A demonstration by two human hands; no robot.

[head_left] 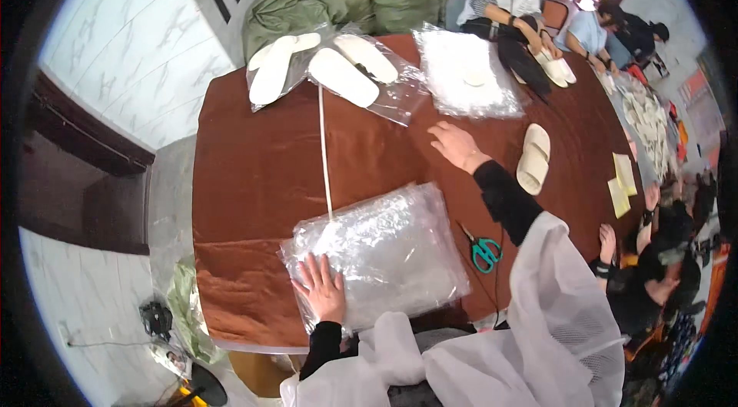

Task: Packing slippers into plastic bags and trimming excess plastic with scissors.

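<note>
Head view: bag stack [384, 253] on cloth [246, 199]
Left hand [324, 293]: flat on bag stack, fingers splayed
Right hand [458, 149]: empty, fingers loosely extended
Scissors [486, 255]: beside bag stack

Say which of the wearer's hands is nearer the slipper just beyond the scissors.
Right. The right hand is just left of the slipper, apart from it; the left hand is farther off, lower left, on the plastic bags.

From here I count 1 table [246, 199], 2 stacks of clear plastic bags [388, 253], 2 filled bags [403, 99] with 2 white slippers [343, 78] apiece, 1 loose cream slipper [533, 159], 1 pair of scissors [486, 255] and 2 pale yellow paper slips [618, 198].
</note>
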